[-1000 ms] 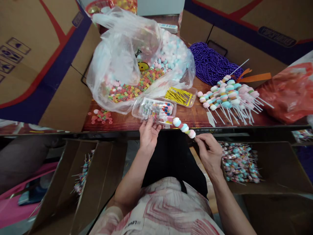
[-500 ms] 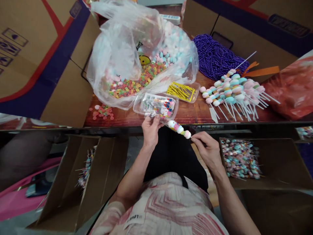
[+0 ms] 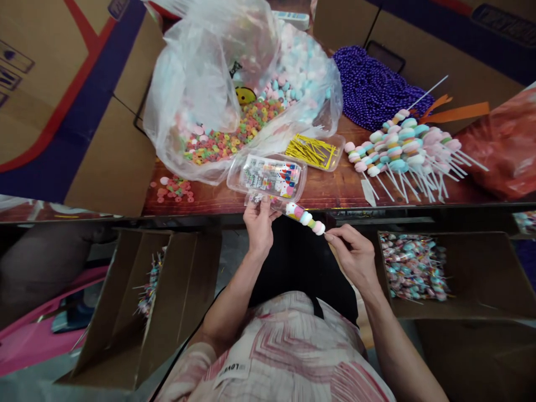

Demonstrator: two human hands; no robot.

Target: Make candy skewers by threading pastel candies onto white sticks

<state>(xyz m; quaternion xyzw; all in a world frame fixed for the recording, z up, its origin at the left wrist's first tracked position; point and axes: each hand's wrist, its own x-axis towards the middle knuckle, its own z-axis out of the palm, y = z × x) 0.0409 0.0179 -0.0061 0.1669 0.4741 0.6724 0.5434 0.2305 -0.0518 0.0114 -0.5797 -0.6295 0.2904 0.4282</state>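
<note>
One sleeve (image 3: pixel 278 205) pinched in left hand (image 3: pixel 258 228), skewer (image 3: pixel 311 223) partly inside, pinched in right hand (image 3: pixel 354 252)

The word "LOVE" stands on a pale patch (image 3: pixel 233 371) of the patterned shirt (image 3: pixel 288 346) at bottom centre. Boxed handling pictograms (image 3: pixel 15 58) mark the cardboard carton (image 3: pixel 119 162) at upper left. A yellow smiley face (image 3: pixel 245 96) shows at the plastic bag (image 3: pixel 190 72), upper centre. Lettering on the dark label (image 3: pixel 505 23) at upper right and on the printed wrappers (image 3: pixel 272 174) near centre is illegible.

Reddish wooden table (image 3: pixel 330 190), grey floor (image 3: pixel 233 254)
</note>
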